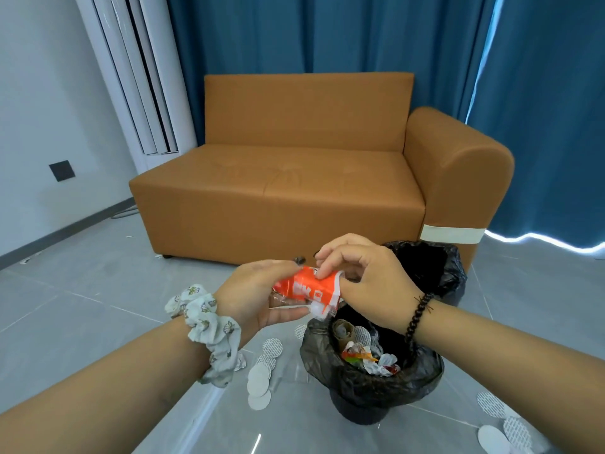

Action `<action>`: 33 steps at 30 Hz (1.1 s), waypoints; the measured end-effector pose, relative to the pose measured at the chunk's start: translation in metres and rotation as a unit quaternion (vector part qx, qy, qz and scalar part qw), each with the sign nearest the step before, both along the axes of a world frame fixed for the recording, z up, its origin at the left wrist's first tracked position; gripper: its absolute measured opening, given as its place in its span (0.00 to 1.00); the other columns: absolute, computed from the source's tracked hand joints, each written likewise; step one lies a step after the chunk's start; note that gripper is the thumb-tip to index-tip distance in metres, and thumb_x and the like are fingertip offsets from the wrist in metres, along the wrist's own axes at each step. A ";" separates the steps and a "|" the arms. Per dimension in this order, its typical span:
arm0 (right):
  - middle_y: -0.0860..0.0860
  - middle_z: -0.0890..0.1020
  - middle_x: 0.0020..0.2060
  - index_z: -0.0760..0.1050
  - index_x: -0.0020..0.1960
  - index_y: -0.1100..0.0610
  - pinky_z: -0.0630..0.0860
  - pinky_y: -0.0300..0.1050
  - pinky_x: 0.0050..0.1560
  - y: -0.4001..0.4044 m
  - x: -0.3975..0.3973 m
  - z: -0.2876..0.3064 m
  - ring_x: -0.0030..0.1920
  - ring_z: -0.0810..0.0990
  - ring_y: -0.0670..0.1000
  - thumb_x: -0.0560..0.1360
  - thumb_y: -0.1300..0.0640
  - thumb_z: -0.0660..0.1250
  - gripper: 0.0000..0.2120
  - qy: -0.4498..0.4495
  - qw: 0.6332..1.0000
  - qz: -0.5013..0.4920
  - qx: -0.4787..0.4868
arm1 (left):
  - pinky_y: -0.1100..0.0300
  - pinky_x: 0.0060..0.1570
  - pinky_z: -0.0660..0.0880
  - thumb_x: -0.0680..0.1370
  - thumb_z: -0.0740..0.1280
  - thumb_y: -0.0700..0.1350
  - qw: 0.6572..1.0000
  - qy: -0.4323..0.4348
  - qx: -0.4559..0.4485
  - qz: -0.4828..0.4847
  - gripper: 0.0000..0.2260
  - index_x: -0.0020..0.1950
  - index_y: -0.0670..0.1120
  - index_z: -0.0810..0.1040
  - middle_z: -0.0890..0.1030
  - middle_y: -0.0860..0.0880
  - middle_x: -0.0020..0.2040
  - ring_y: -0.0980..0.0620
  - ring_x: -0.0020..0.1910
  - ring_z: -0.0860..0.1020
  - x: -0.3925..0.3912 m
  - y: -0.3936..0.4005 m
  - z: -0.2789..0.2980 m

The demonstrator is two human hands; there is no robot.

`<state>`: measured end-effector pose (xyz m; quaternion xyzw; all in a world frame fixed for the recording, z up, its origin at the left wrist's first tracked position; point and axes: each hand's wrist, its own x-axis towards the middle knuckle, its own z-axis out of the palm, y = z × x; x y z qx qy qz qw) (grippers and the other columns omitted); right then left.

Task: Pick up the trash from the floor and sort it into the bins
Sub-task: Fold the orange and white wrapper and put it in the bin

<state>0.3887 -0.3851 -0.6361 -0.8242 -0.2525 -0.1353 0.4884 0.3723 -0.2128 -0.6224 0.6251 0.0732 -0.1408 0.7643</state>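
My left hand (258, 296) cups an orange snack wrapper (306, 288) from below, its grip curled around it. My right hand (363, 276) pinches the wrapper's far top edge. Both hold it just above the near black-lined bin (370, 381); a second bin (435, 267) stands farther right. White paper discs (260, 381) lie on the floor (82, 306).

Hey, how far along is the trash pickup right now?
Partly done. The near black-lined bin already holds crumpled wrappers and paper. In hand: the left hand and right hand both grip an orange-and-white wrapper above that bin. Left: white round paper discs on the grey floor, by the bin and at lower right. The second black-lined bin behind shows no contents.
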 end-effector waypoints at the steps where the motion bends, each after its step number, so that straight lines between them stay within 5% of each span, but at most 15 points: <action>1: 0.47 0.79 0.49 0.83 0.37 0.52 0.80 0.44 0.48 0.000 0.000 0.000 0.51 0.80 0.46 0.69 0.74 0.65 0.18 0.020 1.000 0.005 0.000 | 0.57 0.30 0.81 0.77 0.65 0.38 1.000 -0.011 0.016 0.010 0.06 0.52 0.39 0.78 0.80 0.39 0.41 0.49 0.30 0.80 0.000 0.001 -0.002; 4: 0.51 0.82 0.50 0.83 0.42 0.56 0.80 0.49 0.52 -0.001 -0.001 0.003 0.50 0.81 0.51 0.70 0.70 0.65 0.12 0.172 0.980 0.030 0.094 | 0.57 0.33 0.82 0.75 0.66 0.33 0.997 -0.041 0.060 0.040 0.08 0.53 0.39 0.78 0.81 0.40 0.45 0.49 0.34 0.80 0.005 0.004 -0.007; 6: 0.55 0.83 0.47 0.82 0.49 0.59 0.81 0.48 0.49 -0.002 -0.001 0.003 0.47 0.82 0.54 0.72 0.67 0.65 0.10 0.299 0.936 0.055 0.175 | 0.59 0.31 0.81 0.74 0.67 0.32 0.995 -0.055 0.064 0.053 0.08 0.52 0.39 0.77 0.82 0.41 0.43 0.52 0.31 0.81 0.007 0.007 -0.010; 8: 0.57 0.83 0.46 0.79 0.54 0.60 0.81 0.45 0.42 -0.003 -0.001 0.000 0.44 0.82 0.54 0.73 0.68 0.67 0.10 0.334 0.920 0.060 0.193 | 0.61 0.29 0.80 0.74 0.68 0.32 0.995 -0.057 0.064 0.058 0.08 0.51 0.39 0.77 0.82 0.42 0.42 0.53 0.29 0.81 0.008 0.007 -0.014; 16: 0.54 0.82 0.40 0.78 0.45 0.56 0.82 0.49 0.39 -0.021 0.031 -0.035 0.42 0.84 0.59 0.69 0.70 0.71 0.11 0.267 0.959 -0.092 0.036 | 0.54 0.46 0.78 0.76 0.67 0.37 0.984 0.030 0.171 -0.036 0.13 0.60 0.40 0.73 0.82 0.41 0.52 0.50 0.45 0.80 0.011 -0.006 -0.042; 21: 0.48 0.77 0.39 0.76 0.46 0.54 0.73 0.33 0.33 -0.051 0.055 -0.074 0.38 0.76 0.47 0.71 0.66 0.70 0.09 0.203 0.945 -0.182 -0.182 | 0.53 0.51 0.78 0.75 0.68 0.39 0.955 0.070 0.260 -0.125 0.17 0.63 0.44 0.71 0.81 0.44 0.55 0.51 0.47 0.80 0.019 -0.003 -0.062; 28: 0.48 0.78 0.37 0.70 0.41 0.53 0.75 0.39 0.32 -0.075 0.070 -0.131 0.36 0.78 0.49 0.72 0.65 0.67 0.09 0.205 0.911 -0.167 -0.315 | 0.59 0.47 0.77 0.68 0.72 0.46 0.927 0.011 0.276 -0.252 0.26 0.64 0.50 0.69 0.82 0.53 0.53 0.52 0.53 0.80 0.030 0.004 -0.063; 33: 0.44 0.76 0.35 0.70 0.35 0.50 0.71 0.33 0.34 -0.077 0.090 -0.177 0.37 0.76 0.46 0.71 0.65 0.66 0.12 0.227 0.887 -0.122 -0.383 | 0.50 0.55 0.76 0.63 0.67 0.52 0.887 -0.030 0.380 -0.260 0.29 0.63 0.53 0.69 0.82 0.57 0.51 0.49 0.52 0.81 0.060 0.022 -0.084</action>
